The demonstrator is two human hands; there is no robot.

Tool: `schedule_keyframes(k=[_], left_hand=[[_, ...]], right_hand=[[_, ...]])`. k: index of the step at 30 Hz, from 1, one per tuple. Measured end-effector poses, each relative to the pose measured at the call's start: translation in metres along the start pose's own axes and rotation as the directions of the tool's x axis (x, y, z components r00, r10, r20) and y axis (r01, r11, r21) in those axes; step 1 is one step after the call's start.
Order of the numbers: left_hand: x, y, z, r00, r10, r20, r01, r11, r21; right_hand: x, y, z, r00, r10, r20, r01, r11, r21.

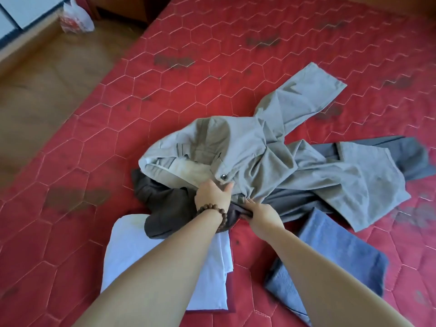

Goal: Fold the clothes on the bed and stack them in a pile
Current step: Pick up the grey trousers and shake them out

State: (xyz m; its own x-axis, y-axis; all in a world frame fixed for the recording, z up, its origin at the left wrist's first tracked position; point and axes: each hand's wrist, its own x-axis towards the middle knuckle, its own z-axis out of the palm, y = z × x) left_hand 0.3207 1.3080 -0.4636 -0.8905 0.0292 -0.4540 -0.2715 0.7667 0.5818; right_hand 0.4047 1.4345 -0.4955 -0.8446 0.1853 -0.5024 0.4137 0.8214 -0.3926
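Nearest the camera, a folded white garment point(132, 260) lay flat on the red quilted bed point(212, 55), with the left forearm crossing over it. To its right lay a folded blue garment point(330, 253), beside the right forearm. Just beyond the white one, a dark brown garment point(160, 208) sat crumpled, its near edge overlapping the white fabric.

The left hand point(213, 197), a bead bracelet point(215, 212) on its wrist, gripped the waistband of the grey trousers point(271, 161) close to the metal button point(223, 177), thumb out toward the right. The right hand point(260, 214) had its fingers curled into bunched cloth where the trousers met the dark fabric beneath; which layer it held could not be told.

The trousers lay rumpled in the middle of the bed, one leg stretching away up-right, the other spreading right across a dark grey garment point(410, 159).

Farthest off, on the brown floor point(47, 90) left of the bed, stood a plastic bag point(75, 18).
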Motion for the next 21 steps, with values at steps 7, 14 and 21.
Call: schedule_keyframes(k=[7, 14, 21], left_hand=[[-0.026, 0.009, -0.017, 0.942, 0.321, -0.092, -0.334, 0.903, -0.270], [-0.075, 0.082, -0.094, 0.890, 0.438, -0.127, -0.455, 0.844, -0.284], [-0.158, 0.176, -0.188, 0.774, 0.624, -0.108, -0.626, 0.726, -0.284]], right_hand=[[-0.041, -0.009, -0.021, 0.979, -0.117, 0.166, 0.122, 0.992, -0.021], [-0.114, -0.043, -0.130, 0.993, 0.088, -0.085, -0.075, 0.986, 0.148], [-0.192, -0.142, -0.244, 0.940, 0.024, -0.340, 0.085, 0.950, 0.301]])
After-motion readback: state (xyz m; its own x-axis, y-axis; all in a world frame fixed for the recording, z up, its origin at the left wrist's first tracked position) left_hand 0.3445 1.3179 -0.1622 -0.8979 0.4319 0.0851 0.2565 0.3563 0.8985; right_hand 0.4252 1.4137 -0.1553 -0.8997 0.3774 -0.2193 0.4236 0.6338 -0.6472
